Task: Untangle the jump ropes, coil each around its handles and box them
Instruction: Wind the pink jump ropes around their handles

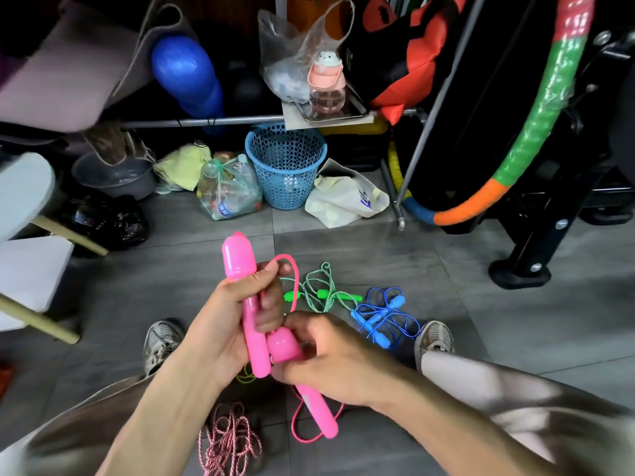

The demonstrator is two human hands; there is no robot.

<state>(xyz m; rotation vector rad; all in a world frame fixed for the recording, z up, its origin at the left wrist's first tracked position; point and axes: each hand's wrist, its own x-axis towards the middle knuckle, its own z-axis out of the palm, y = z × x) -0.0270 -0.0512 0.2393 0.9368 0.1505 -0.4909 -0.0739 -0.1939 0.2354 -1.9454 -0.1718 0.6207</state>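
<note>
The left hand [237, 314] grips one pink handle [248, 304] upright, fingers curled round its shaft and pinching a loop of pink cord [292, 280] against it. The right hand [330, 359] is closed round the second pink handle [309, 386], which slants down toward the near floor, just beside the first. The rest of the cord hangs below in a loose loop [302, 427] near a pink-and-white twisted rope [228, 441] and a bit of yellow cord [245, 376]. The likely trouble: as the slack is wound, that trailing loop could drag across these neighbours and snag them. If the pinch slackens, the turns could slip off the smooth shaft. Farther out, the green rope [323, 290] and blue rope [385, 314] lie touching on the floor between the shoes, still uncoiled, and could knot together. No box is visible.
</note>
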